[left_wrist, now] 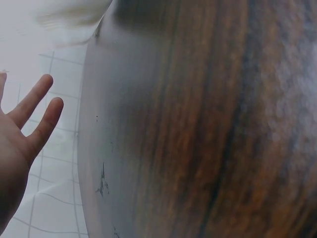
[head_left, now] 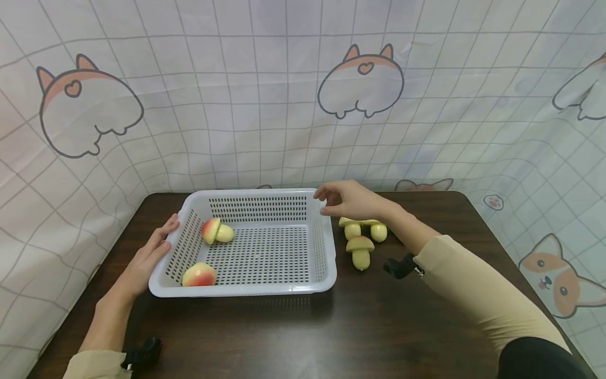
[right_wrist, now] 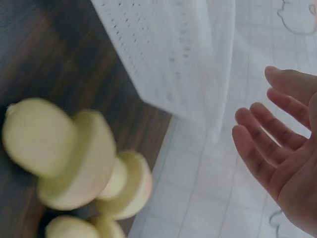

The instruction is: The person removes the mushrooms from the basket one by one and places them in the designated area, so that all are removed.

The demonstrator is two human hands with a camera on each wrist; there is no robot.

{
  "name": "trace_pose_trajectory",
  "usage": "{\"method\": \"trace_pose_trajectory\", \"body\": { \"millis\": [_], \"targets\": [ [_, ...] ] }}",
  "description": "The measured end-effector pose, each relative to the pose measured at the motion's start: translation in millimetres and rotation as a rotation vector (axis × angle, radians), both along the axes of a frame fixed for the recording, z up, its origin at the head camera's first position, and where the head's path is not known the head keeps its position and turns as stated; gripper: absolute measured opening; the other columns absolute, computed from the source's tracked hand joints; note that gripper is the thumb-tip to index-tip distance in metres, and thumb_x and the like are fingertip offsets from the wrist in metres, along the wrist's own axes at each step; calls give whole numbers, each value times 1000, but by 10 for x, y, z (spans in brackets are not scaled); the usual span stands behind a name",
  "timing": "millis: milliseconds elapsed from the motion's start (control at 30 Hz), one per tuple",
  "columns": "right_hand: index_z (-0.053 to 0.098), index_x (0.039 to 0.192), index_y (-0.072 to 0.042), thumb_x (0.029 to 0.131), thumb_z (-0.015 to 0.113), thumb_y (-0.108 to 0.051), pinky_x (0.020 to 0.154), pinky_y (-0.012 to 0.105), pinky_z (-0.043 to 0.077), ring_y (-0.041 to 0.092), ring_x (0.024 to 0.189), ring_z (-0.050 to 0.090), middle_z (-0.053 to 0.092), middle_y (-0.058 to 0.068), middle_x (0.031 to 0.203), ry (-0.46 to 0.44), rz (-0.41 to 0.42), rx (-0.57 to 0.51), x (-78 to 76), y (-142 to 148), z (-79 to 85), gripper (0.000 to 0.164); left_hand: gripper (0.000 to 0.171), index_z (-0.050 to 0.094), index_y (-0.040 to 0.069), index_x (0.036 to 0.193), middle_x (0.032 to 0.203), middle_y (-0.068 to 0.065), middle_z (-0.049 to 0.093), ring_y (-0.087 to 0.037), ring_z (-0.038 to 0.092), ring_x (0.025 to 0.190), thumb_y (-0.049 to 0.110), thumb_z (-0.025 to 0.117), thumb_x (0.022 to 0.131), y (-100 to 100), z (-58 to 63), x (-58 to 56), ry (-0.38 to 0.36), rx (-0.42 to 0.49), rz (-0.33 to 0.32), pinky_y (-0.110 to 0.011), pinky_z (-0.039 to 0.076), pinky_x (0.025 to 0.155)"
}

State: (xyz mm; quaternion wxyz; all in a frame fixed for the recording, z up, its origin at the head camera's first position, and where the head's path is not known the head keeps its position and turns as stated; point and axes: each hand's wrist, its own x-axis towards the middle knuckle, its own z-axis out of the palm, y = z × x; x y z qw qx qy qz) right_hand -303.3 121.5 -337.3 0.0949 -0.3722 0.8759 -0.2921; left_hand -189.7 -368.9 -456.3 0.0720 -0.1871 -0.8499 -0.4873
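Note:
A white perforated plastic basket (head_left: 265, 288) stands on the dark table. Inside it lie two toy mushrooms, one mushroom (head_left: 218, 231) at the back left and another mushroom (head_left: 199, 275) at the front left. My left hand (head_left: 147, 258) touches the basket's left side with its fingers spread. Over the basket's back right corner hovers my right hand (head_left: 350, 200), fingers loosely bent and holding nothing. Right of the basket are three more mushrooms; the nearest mushroom (head_left: 360, 252) shows whole, while the two behind are partly covered by my right hand and arm.
The dark wooden table (head_left: 303, 337) runs up to a white grid-patterned cloth (head_left: 265, 105) with cartoon dogs at the back and sides. A black wrist strap piece (head_left: 400, 266) hangs at the right sleeve, another black piece (head_left: 144, 352) at the left.

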Motion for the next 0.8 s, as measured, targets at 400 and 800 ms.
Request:
{"method": "trace_pose_trajectory", "body": {
  "millis": [400,800],
  "targets": [
    [64,132,-10,100,69,-20,90,34,52,14,107,64,67,0,123,20,165,51,-133,-735,12,34,47,33,9,157,172,-6,12,7,26,140,15,35,110,-5,-22,-8,-18,3,-3,-11,36,93],
    [62,133,-9,99,69,-14,89,28,50,20,112,63,66,4,119,-27,234,110,-197,-1356,-93,35,48,34,8,157,172,-7,13,7,31,135,15,35,110,0,-11,-9,-9,7,2,-12,40,90]
  ]
}}
